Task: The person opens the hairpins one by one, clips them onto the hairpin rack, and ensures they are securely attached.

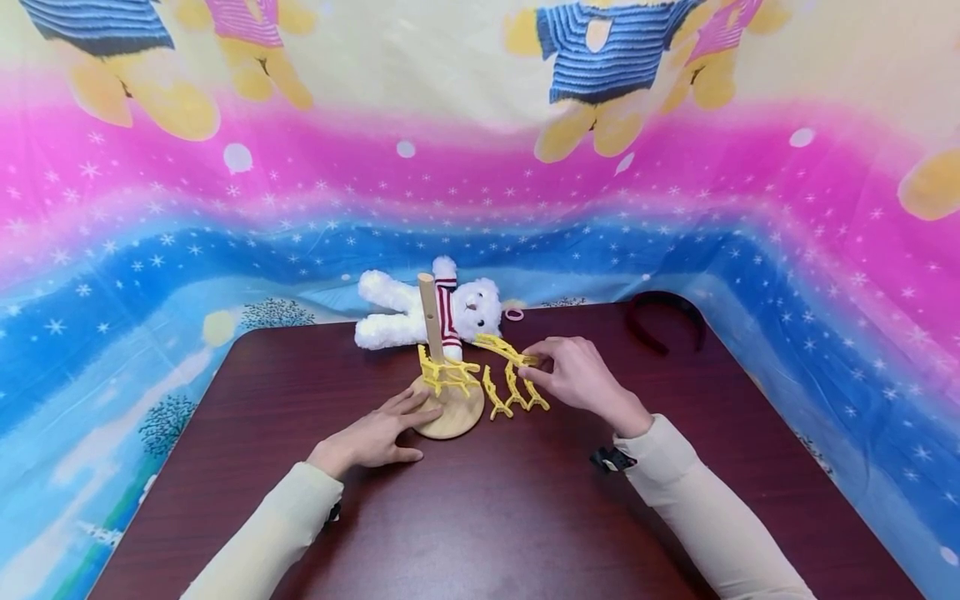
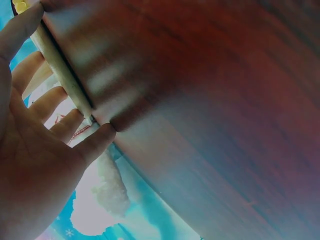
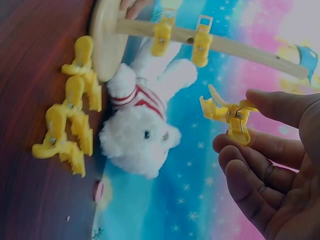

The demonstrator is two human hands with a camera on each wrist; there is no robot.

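Observation:
My right hand pinches a yellow plastic clip between thumb and fingers, handles in the grip and jaws pointing away. In the head view it hovers over several loose yellow clips lying to the right of a round wooden base. From that base rises a wooden post, with yellow clips attached along it in the right wrist view. My left hand has its fingers spread and extended, fingertips resting on the base's left edge.
Behind the post a white plush bear in a red-striped top lies on its side. A small pink ring is near its head. Toward the back right lies a dark red headband. Patterned cloth hangs around the brown table.

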